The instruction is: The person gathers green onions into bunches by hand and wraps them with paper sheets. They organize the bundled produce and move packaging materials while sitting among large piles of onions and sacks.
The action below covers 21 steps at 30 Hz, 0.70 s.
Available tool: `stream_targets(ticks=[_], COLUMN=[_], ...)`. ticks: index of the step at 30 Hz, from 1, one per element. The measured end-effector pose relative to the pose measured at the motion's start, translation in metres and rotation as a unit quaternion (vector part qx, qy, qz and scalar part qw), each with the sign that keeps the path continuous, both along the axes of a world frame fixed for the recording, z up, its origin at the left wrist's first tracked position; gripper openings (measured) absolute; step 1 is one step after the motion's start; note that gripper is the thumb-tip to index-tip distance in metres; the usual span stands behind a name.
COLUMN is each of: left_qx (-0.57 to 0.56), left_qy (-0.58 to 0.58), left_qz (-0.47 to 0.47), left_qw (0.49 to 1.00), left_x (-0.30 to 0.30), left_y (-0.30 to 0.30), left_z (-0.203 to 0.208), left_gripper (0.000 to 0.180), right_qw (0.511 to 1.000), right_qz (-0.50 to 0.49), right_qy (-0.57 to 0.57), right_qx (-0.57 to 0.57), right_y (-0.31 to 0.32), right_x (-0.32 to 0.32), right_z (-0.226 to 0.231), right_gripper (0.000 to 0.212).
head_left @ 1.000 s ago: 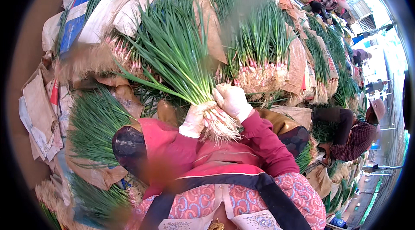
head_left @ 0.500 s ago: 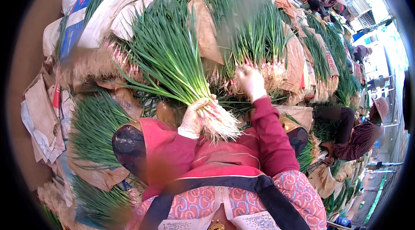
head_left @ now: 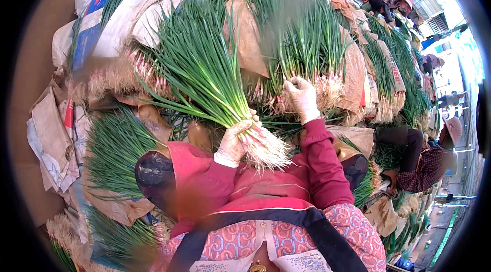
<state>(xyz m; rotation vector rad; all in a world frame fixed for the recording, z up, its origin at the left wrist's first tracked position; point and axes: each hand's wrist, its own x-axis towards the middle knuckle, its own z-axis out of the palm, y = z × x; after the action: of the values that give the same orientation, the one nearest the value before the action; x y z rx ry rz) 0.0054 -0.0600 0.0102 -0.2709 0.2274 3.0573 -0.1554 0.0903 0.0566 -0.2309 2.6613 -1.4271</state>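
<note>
A thick bunch of spring onions (head_left: 212,72) lies slanted in front of my lap, its green leaves pointing away and its pale roots toward me. My gloved left hand (head_left: 234,141) is closed around the bunch just above the roots. Farther off to the right is a pile of spring onions (head_left: 317,52), with pinkish bulbs and tangled roots at its near edge. There my gloved right hand (head_left: 300,97) has its fingers pinched at the bulb end of a stem on the pile's left side; how many stems it holds is hidden.
More spring onions (head_left: 120,152) lie to the left beside my knee. Brown paper sheets (head_left: 245,37) and white and blue sacks (head_left: 89,31) separate the heaps. At the right, a person in a hat (head_left: 427,162) sits low among other heaps. Blurred smudges cover parts of the view.
My right hand has shifted slightly at the pile's near edge, and its pinched fingers show more clearly. My left hand still holds the bunch in nearly the same place.
</note>
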Motion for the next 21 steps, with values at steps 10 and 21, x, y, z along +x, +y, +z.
stream_targets(ticks=[10,21], left_qx=[0.05,0.027], left_qy=[0.082,0.019], left_qz=[0.075,0.037], left_qw=[0.993,0.999], left_x=[0.0,0.003], left_y=[-0.006,-0.004], left_z=[0.023,0.012], left_gripper=[0.04,0.034], right_qw=[0.988,0.927], right_qz=[0.148,-0.053], right_qy=[0.04,0.099], right_qx=[-0.001,0.358], right_y=[-0.123,0.006], right_x=[0.012,-0.053], right_z=[-0.025,-0.024], right_gripper=[0.025,0.021])
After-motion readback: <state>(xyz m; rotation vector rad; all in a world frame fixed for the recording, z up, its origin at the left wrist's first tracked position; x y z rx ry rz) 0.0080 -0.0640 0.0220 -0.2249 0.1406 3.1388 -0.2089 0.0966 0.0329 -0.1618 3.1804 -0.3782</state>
